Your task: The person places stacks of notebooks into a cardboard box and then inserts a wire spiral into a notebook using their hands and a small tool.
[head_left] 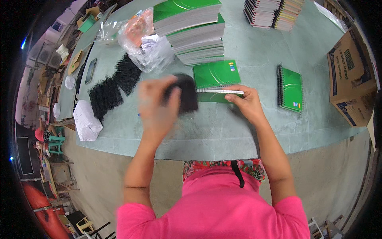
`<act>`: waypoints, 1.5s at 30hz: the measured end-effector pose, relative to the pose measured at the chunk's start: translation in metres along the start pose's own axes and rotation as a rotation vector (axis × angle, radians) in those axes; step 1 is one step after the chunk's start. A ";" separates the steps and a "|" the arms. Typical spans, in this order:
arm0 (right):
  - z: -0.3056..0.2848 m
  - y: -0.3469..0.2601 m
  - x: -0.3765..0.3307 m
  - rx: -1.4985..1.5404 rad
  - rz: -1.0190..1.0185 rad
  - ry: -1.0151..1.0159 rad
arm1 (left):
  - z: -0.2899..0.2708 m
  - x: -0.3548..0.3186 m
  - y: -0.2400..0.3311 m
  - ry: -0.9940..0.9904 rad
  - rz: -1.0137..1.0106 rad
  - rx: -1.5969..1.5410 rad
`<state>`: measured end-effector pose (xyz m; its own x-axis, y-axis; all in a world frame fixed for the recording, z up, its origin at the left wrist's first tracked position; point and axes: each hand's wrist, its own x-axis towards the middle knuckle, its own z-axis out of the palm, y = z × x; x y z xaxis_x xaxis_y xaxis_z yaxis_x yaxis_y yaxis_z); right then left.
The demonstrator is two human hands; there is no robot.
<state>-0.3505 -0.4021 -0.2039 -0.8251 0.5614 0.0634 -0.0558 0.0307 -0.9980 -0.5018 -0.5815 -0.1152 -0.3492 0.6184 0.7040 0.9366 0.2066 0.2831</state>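
Near the middle of the table, my right hand (247,101) pinches the right end of a green-covered notepad (219,96), its white page edges turned up toward me. My left hand (158,104), smeared by motion, is at the pad's left end with its thumb and fingers around a blurred black piece (187,95); its exact kind cannot be made out. Just beyond the pad lies another green notebook (217,73) with a row of binding holes or wire along its near edge. Black spiral binding coils (106,95) lie in rows to the left.
Tall stacks of green notebooks (195,36) stand at the back beside a clear plastic bag (145,47). A spiral-bound green notebook (291,88) and a cardboard box (350,79) are on the right. A white wrapped bundle (87,121) and a phone (91,71) lie left.
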 end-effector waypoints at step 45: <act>0.006 0.001 -0.007 0.231 -0.195 -0.196 | 0.040 -0.015 0.045 -0.256 0.156 -0.099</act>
<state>-0.3481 -0.4109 -0.2053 -0.8774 0.3935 0.2746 -0.3297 -0.0784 -0.9408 -0.4532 -0.5513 -0.1393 -0.1712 0.8101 0.5608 0.9664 0.0273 0.2556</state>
